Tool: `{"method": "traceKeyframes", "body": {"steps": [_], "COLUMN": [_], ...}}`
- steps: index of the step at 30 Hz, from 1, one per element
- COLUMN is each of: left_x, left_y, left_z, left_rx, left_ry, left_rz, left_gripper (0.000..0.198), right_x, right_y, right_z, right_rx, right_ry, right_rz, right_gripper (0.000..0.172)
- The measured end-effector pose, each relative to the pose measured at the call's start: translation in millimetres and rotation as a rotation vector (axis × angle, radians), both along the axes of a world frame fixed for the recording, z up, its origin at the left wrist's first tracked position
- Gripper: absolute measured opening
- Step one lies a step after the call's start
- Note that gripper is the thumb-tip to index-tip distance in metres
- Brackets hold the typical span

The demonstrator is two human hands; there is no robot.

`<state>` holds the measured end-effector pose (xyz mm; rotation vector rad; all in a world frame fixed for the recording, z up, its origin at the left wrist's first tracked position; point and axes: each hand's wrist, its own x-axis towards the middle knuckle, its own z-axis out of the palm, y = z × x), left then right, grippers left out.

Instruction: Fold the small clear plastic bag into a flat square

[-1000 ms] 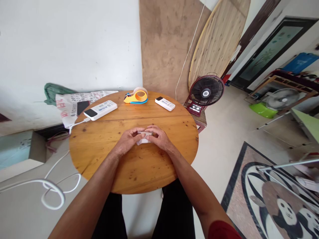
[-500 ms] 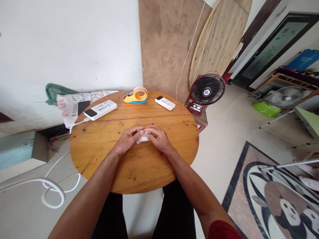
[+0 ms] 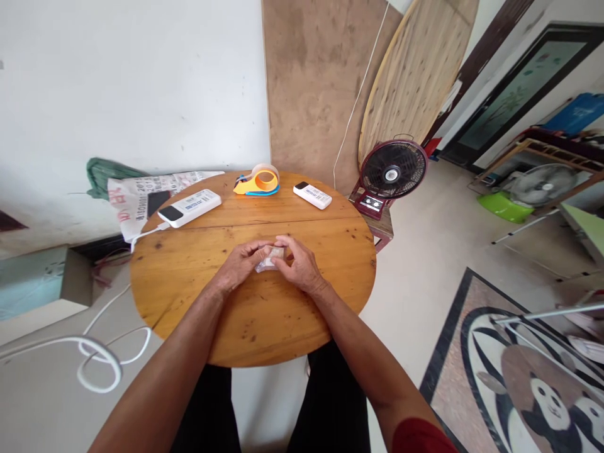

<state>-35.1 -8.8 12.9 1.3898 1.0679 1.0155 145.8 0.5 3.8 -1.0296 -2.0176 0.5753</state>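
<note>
Both my hands meet over the middle of a round wooden table (image 3: 189, 296). My left hand (image 3: 240, 267) and my right hand (image 3: 299, 267) have their fingers closed on a small pale folded thing (image 3: 268, 259), which looks like paper or thin plastic. It sits between the fingertips, just above the tabletop. Most of it is hidden by my fingers.
At the table's far edge lie a white power bank (image 3: 190, 207) on a white cable, an orange tape dispenser (image 3: 257, 181) and a white remote (image 3: 312, 195). A printed bag (image 3: 136, 195) sits behind left. A dark fan (image 3: 392, 171) stands at the right.
The small pale thing has turned and shrunk between my fingers, and my right thumb now presses on top of it. My hands stay in the same place.
</note>
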Motion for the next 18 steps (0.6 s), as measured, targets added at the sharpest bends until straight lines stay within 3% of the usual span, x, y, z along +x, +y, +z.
{"method": "traceKeyframes", "body": {"steps": [8,18], "left_x": [-1.6,-1.3], "left_y": [2.2,1.5], "left_z": [-7.3,-6.2], "left_rx": [0.000,-0.039], "left_ry": [0.002,-0.015], "left_rz": [-0.005,-0.003], "left_gripper": [0.053,0.057], "right_x": [-1.0,1.5], "right_y": [2.3,1.9], "right_z": [0.6,0.7], "right_rx": [0.087,0.076], "right_ry": [-0.021,-0.019], "right_rz": [0.004,-0.022], "right_gripper": [0.024,0.027]}}
